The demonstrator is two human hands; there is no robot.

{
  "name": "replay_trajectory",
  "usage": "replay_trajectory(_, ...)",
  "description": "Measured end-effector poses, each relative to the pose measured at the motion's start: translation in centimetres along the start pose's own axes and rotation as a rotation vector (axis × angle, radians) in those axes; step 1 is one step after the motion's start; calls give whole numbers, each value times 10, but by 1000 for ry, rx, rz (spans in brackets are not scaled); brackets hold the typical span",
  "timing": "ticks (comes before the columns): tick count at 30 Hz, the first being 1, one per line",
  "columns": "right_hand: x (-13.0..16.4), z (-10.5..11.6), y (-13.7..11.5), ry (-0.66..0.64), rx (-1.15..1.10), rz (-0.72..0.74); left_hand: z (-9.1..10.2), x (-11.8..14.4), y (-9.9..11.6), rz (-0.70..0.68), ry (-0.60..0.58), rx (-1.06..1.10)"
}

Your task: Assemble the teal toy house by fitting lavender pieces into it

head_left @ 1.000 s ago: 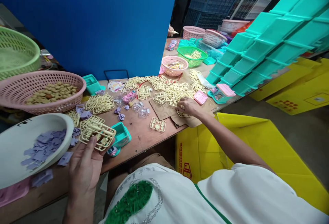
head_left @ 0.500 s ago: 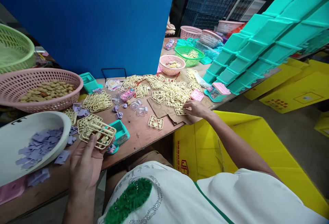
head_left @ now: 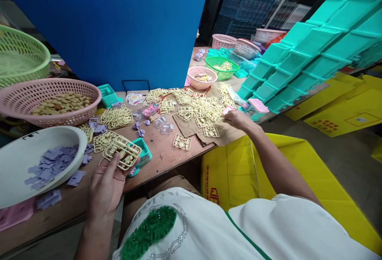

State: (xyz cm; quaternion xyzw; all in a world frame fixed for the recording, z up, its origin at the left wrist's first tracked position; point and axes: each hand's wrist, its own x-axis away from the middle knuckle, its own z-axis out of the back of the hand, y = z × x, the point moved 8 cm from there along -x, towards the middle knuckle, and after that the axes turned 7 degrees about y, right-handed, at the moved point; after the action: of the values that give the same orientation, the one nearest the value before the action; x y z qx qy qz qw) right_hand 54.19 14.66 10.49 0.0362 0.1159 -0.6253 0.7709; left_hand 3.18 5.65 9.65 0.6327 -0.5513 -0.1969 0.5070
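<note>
Head view shows the scene from the left: a green basket (head_left: 20, 59) stands at the far left edge, and below it a pink basket (head_left: 47, 103) holds tan pieces. In front of this, a white bowl (head_left: 18, 164) carries flat purple pieces (head_left: 50, 164), and some more of them lie loose on the brown table (head_left: 162, 154). The left hand (head_left: 106, 186) is raised over the near table edge, palm facing up and toward the person, the forearm coming up from below. Its fingers are closed on a stack of cream part frames (head_left: 121, 152), with the thumb on top of the near edge and the other fingers under it. The frames are thin yellowish grids with small parts inside, tilted a little, and they stick out beyond the fingertips, just above a teal box (head_left: 145, 152) on the table. Further right, a single small frame (head_left: 182, 142) lies alone near the table edge. A big loose pile of cream frames (head_left: 197, 107) covers the middle of the table, partly on a brown cardboard piece (head_left: 222, 134). The right hand (head_left: 237, 119) is stretched far out with the arm almost straight, and its fingertips touch the right edge of this pile; whether they pinch a frame I cannot tell. Just beside it is a pink-lidded teal toy (head_left: 256, 108), and stacked teal bins (head_left: 310, 53) rise at the right.
</note>
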Motion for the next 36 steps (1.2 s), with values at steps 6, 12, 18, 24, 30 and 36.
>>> replay_trajectory(6,-6,57,-64,378,-356,128,-20,4,-27,108,-102,31)
replay_trajectory(12,-5,63,-225,567,-857,483,-62,17,-45,155,-272,129)
replay_trajectory(18,-7,47,-304,553,-832,747,-53,17,-32,90,-256,166)
replay_trajectory(24,-29,21,-315,361,-1044,481,-19,5,-22,-9,-132,150)
replay_trajectory(30,-50,-20,-319,-47,-1429,59,-12,3,-23,-35,-120,88)
replay_trajectory(36,-63,-31,-296,128,-1573,-205,-1,4,-16,-70,-48,98)
